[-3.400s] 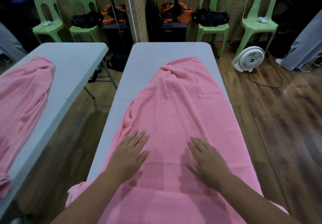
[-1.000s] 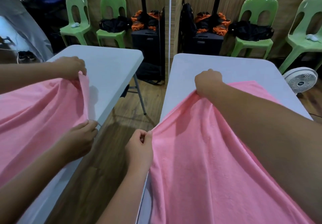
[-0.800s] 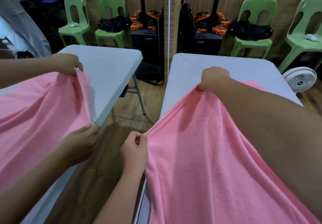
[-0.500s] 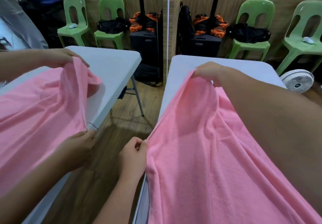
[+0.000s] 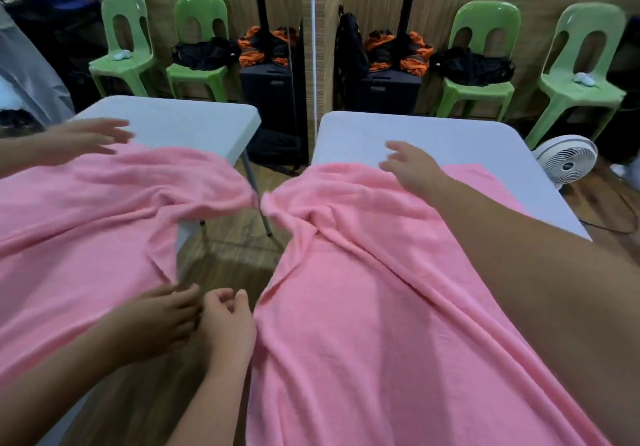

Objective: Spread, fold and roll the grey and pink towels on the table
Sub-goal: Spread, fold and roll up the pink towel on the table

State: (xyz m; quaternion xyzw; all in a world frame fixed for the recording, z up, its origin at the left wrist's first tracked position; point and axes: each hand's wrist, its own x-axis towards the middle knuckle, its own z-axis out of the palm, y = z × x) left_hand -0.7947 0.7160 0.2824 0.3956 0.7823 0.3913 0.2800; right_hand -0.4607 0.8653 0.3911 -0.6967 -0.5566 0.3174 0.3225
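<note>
Both hands open, each grip empty: left hand [image 5: 227, 324] beside the rumpled pink terry towel [image 5: 381, 307] on the white desk [image 5: 467, 133], right hand [image 5: 412, 168] above. That overhanging bunch could slide off.

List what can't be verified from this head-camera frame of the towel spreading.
- Grey towel: none in the head view; only the pink towel shows.
- Near end of the pink towel: cut off by the bottom edge.
- Its right side: covered by the right forearm.
- Right hand: motion-blurred, contact with the cloth unclear.
- Left hand: open beside the towel's edge; touching or apart unclear.
- Table: mostly under the towel.
</note>
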